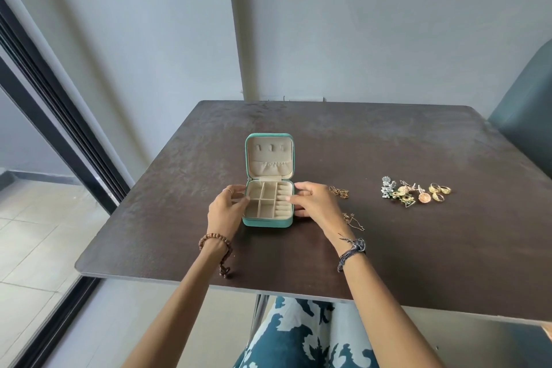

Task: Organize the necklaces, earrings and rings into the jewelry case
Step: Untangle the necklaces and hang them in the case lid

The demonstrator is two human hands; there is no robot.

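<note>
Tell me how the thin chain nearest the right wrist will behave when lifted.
The chain lies in loose kinks on the table, so it is probably limp and will dangle. It looks fine and light, so it may snag or tangle with the second chain close by.

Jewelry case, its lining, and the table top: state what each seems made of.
Jewelry case: the teal outer shell looks like faux leather or coated fabric, with a faint grain; uncertain.
Lining: beige, matte and soft, probably velvet or suede-like cloth, gathered into an elastic pocket in the lid.
Table top: dark brown, matte and mottled, perhaps laminate or stone-look board; thin edge.
</note>
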